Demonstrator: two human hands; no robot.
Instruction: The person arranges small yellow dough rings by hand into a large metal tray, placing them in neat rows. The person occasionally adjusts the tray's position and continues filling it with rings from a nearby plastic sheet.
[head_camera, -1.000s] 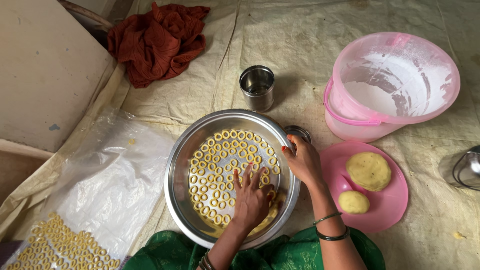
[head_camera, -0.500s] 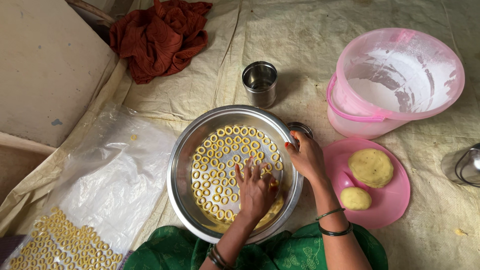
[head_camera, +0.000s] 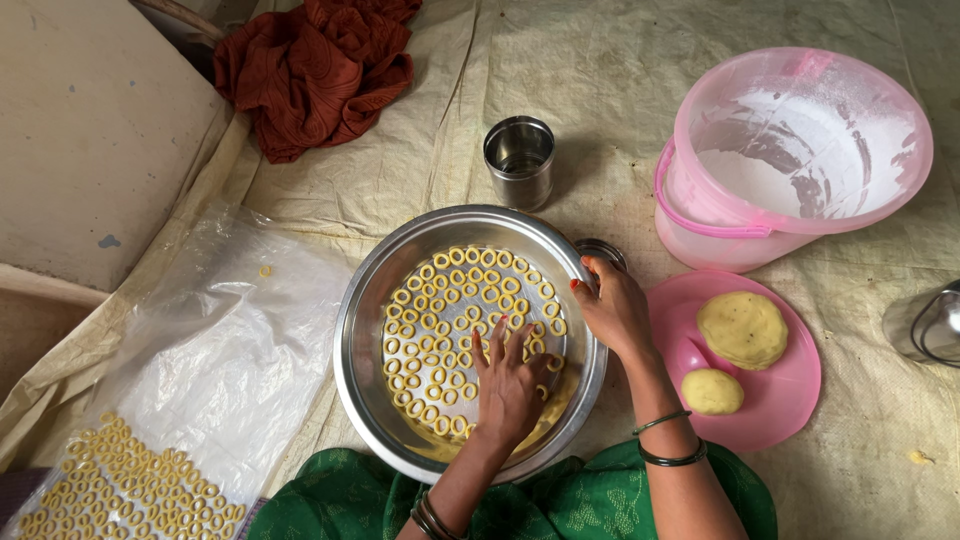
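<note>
On the floor sheet (head_camera: 700, 120), right in front of the person's knees, sits a big round steel pan (head_camera: 365, 330), its flat bottom covered with small yellow dough rings (head_camera: 455, 300) laid side by side. The rings spread away from the person, mostly up and to the left of the hands. To the pan's right lie a pink bucket (head_camera: 800, 150) dusted with flour and a pink plate (head_camera: 790, 400) carrying two dough lumps (head_camera: 742, 328). A steel cup (head_camera: 519, 160) stands just beyond the pan. The left hand (head_camera: 510, 385) lies flat among the rings, fingers spread wide, gripping nothing, and is the nearer one to them. The right hand (head_camera: 612, 310) curls loosely over the pan's right rim.
</note>
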